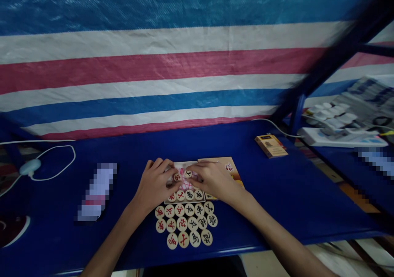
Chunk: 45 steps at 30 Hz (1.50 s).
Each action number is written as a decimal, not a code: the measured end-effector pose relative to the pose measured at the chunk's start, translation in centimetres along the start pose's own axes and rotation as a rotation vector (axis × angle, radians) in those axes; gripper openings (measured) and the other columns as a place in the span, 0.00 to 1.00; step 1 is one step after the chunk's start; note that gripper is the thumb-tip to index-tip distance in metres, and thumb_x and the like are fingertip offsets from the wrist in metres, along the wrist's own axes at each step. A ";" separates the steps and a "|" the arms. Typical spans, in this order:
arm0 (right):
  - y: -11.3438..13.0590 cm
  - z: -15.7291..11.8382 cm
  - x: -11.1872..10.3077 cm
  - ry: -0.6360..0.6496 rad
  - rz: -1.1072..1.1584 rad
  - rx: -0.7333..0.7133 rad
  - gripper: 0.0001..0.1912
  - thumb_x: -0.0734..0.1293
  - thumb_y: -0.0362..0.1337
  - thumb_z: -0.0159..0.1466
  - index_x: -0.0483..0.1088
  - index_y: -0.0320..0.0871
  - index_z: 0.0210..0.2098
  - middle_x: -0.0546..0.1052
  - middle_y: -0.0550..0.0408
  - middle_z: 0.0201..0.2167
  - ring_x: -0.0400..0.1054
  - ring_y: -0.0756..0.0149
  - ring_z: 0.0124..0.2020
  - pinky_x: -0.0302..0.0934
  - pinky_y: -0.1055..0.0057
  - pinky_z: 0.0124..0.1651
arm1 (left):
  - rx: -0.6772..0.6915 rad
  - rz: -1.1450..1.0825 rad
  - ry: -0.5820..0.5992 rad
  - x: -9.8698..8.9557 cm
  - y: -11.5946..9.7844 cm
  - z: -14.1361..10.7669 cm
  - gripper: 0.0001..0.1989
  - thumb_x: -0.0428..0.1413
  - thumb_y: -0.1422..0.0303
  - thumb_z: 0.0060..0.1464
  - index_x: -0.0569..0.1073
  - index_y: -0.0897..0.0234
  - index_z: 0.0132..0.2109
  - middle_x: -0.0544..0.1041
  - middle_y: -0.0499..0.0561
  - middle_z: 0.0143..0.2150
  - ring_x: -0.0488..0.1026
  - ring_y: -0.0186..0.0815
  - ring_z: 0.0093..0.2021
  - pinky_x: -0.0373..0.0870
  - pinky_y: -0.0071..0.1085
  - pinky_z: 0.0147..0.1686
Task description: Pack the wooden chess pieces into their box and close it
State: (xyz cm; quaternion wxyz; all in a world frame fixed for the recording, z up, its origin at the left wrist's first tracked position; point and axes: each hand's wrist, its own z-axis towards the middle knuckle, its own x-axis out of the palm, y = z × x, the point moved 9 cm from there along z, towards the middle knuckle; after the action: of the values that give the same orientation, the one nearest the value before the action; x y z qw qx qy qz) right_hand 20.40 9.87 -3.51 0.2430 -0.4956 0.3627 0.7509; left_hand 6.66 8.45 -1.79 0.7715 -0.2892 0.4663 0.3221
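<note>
Left hand (154, 184) pinches red piece (177, 177), right hand (219, 180) black piece (188, 173), both over box (185, 202); edge-gripped, likely for control; loose discs (182, 223) nearside of box, handily close

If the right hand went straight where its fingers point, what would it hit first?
Probably the red-marked disc held by the left hand, just beyond the black-marked disc in the right hand, though depth is unclear.

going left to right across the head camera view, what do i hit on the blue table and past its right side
light blue puck, pixelated item, left hand, right hand, small tan box, white power strip
</note>
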 end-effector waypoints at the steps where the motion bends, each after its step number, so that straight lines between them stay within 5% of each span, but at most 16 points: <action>1: 0.1 0.0 0.0 0.003 0.000 -0.003 0.12 0.68 0.43 0.67 0.77 0.47 0.48 0.83 0.53 0.35 0.76 0.59 0.37 0.62 0.64 0.41 | -0.003 -0.004 0.006 0.1 0.0 0.0 0.07 0.63 0.62 0.58 0.78 0.57 0.43 0.78 0.49 0.45 0.71 0.43 0.44 0.62 0.43 0.42; 9: 0.5 0.3 -0.2 -0.026 0.022 -0.018 0.15 0.70 0.45 0.67 0.76 0.47 0.50 0.83 0.53 0.37 0.77 0.56 0.40 0.65 0.63 0.42 | -0.020 -0.063 -0.011 -0.2 0.0 0.2 0.07 0.61 0.64 0.61 0.79 0.56 0.46 0.79 0.48 0.45 0.72 0.42 0.44 0.63 0.42 0.42; 13: 1.2 -0.3 -2.2 -0.131 0.051 0.003 0.16 0.66 0.47 0.70 0.75 0.44 0.51 0.81 0.50 0.40 0.75 0.58 0.42 0.67 0.62 0.46 | -0.045 -0.151 -0.135 -2.4 -0.2 0.0 0.08 0.60 0.65 0.63 0.78 0.56 0.49 0.81 0.48 0.45 0.73 0.40 0.44 0.66 0.41 0.43; 19: 3.6 -6.7 -4.2 -0.348 0.289 0.035 0.15 0.69 0.37 0.68 0.73 0.49 0.54 0.77 0.51 0.45 0.74 0.62 0.46 0.71 0.63 0.48 | -0.112 -0.172 -0.330 -6.1 -3.2 -6.0 0.16 0.61 0.71 0.61 0.75 0.57 0.56 0.81 0.50 0.47 0.75 0.39 0.45 0.70 0.40 0.45; 23: 4.8 -11.8 -2.7 -0.337 0.272 0.075 0.21 0.70 0.33 0.66 0.70 0.51 0.58 0.77 0.50 0.46 0.75 0.61 0.45 0.74 0.64 0.43 | -0.173 -0.161 -0.343 -5.6 -4.6 -11.4 0.17 0.61 0.74 0.61 0.74 0.61 0.56 0.81 0.52 0.46 0.75 0.39 0.46 0.73 0.39 0.43; 26: 5.2 -13.6 -1.7 -0.331 0.259 0.058 0.22 0.69 0.32 0.66 0.70 0.50 0.59 0.77 0.49 0.45 0.76 0.62 0.42 0.75 0.65 0.39 | -0.154 -0.177 -0.330 -4.9 -5.1 -13.1 0.13 0.61 0.76 0.60 0.75 0.62 0.51 0.82 0.52 0.45 0.76 0.38 0.45 0.73 0.37 0.42; 37: 5.8 -13.1 -0.7 -0.246 0.225 -0.018 0.26 0.69 0.33 0.66 0.67 0.49 0.64 0.78 0.50 0.44 0.76 0.62 0.41 0.75 0.65 0.39 | -0.165 -0.234 -0.265 -4.1 -4.9 -12.3 0.09 0.59 0.76 0.62 0.78 0.58 0.47 0.81 0.50 0.45 0.76 0.37 0.44 0.73 0.37 0.42; 45: 5.6 -13.1 -0.6 -0.255 0.219 0.003 0.19 0.68 0.33 0.68 0.72 0.48 0.58 0.79 0.51 0.44 0.77 0.62 0.42 0.76 0.66 0.41 | -0.111 -0.232 -0.212 -3.3 -5.0 -12.6 0.15 0.57 0.75 0.63 0.78 0.55 0.54 0.80 0.51 0.45 0.76 0.37 0.43 0.77 0.36 0.39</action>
State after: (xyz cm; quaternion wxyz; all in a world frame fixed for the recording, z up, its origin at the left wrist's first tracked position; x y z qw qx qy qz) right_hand 24.04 -3.88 -4.52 0.2045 -0.3535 0.3820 0.8290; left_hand 2.60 -4.83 -3.13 0.8312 -0.3474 0.3275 0.2849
